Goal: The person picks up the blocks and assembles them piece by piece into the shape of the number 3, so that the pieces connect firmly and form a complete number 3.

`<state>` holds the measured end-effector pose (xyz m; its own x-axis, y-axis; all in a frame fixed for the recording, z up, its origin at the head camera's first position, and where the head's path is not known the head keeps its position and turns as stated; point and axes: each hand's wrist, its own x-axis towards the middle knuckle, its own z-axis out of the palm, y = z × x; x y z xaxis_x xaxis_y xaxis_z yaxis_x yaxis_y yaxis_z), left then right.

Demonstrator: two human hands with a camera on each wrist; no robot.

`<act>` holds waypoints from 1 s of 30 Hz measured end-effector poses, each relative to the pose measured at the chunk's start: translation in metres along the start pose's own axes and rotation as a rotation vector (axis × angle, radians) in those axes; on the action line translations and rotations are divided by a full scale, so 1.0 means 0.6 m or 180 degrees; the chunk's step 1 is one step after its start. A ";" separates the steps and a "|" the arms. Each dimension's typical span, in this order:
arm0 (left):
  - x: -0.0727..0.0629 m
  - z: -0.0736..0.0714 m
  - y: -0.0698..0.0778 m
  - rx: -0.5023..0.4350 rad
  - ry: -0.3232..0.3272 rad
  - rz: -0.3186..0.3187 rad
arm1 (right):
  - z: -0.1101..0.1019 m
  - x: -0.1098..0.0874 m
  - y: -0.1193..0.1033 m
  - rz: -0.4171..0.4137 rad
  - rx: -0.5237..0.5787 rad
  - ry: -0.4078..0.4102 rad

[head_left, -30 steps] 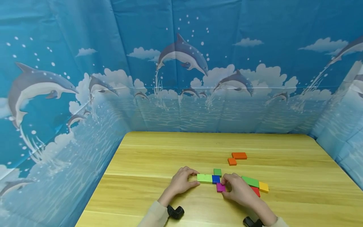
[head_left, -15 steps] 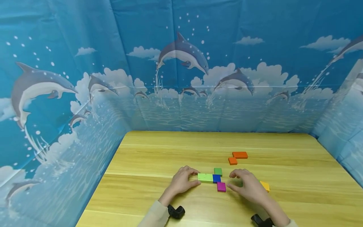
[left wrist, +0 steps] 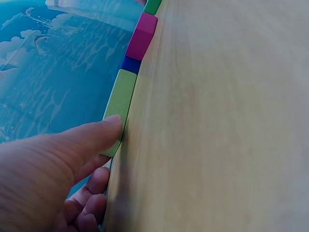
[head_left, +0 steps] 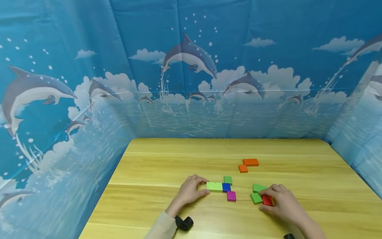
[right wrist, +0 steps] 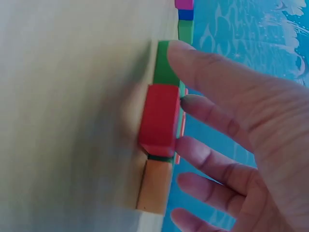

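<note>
My left hand [head_left: 191, 191] holds the left end of a long light green block [head_left: 214, 187] between thumb and index finger; the left wrist view shows the thumb [left wrist: 111, 126] on its face. At that block's right end lies a blue block [head_left: 226, 187], with a small green block [head_left: 227, 180] behind and a magenta block [head_left: 231, 196] in front. My right hand [head_left: 282, 202] pinches another small green block [head_left: 256, 198] between thumb and index finger. Beside it is a red block [head_left: 267, 200], and behind is a longer green block [head_left: 259, 188], partly covered by the fingers.
Two orange blocks [head_left: 250, 162] lie farther back on the wooden table [head_left: 167, 159]. A yellow-orange block [right wrist: 155, 186] beyond the red one shows in the right wrist view; the hand hides it in the head view. A dolphin-print cloth [head_left: 191, 116] encloses the table.
My right hand has left the magenta block and moved right to the blocks around the red one. The small green block there has come into view. My left hand stays in place.
</note>
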<state>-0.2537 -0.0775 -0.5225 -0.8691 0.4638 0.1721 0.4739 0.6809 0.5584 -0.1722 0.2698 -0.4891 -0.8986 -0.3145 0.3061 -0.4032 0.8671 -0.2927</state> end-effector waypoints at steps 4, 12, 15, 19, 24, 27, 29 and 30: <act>0.000 0.000 -0.001 -0.0002 0.0003 0.0005 | 0.006 0.002 -0.009 -0.0006 -0.0105 0.0022; 0.001 0.002 -0.005 0.0022 0.0016 -0.0011 | 0.018 0.007 -0.030 -0.0092 0.0028 0.0066; 0.000 0.001 -0.005 0.0019 0.0011 -0.0017 | 0.019 0.006 -0.036 -0.0214 0.0090 0.0079; -0.001 0.000 -0.003 0.0006 0.0006 -0.0003 | 0.019 0.005 -0.043 -0.0379 0.0245 0.0060; -0.001 -0.001 -0.001 0.0001 0.0008 0.0013 | 0.023 0.004 -0.054 -0.0505 0.0353 -0.0017; -0.001 -0.001 -0.001 -0.0011 0.0008 0.0011 | 0.028 0.006 -0.061 -0.0406 0.0347 -0.0047; 0.000 -0.001 -0.001 -0.0020 0.0003 0.0003 | 0.032 0.008 -0.066 -0.0289 0.0373 -0.0071; 0.000 -0.001 0.000 -0.0023 -0.0001 -0.0001 | 0.034 0.009 -0.069 -0.0230 0.0386 -0.0082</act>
<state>-0.2538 -0.0780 -0.5223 -0.8693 0.4636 0.1716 0.4725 0.6770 0.5644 -0.1639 0.2243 -0.4936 -0.8700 -0.3856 0.3074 -0.4836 0.7893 -0.3784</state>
